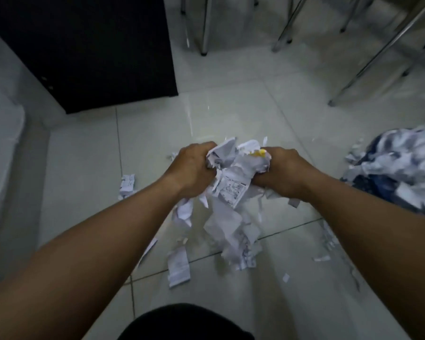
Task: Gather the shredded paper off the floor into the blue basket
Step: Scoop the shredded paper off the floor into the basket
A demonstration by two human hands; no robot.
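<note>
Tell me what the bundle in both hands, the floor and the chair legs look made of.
Bundle of scraps: thin printed paper, matte, torn and crumpled.
Floor: glossy pale tiles, likely ceramic, with grout lines and faint reflections.
Chair legs: shiny tubular metal, probably chromed steel, with dark tips.

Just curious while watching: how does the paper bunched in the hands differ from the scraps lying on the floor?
The bunch is crumpled tight between the left hand and right hand; the floor scraps lie loose and mostly flat. The bunch is one gathered mass with a yellow bit; the floor scraps are scattered apart. Both are torn white printed paper.
</note>
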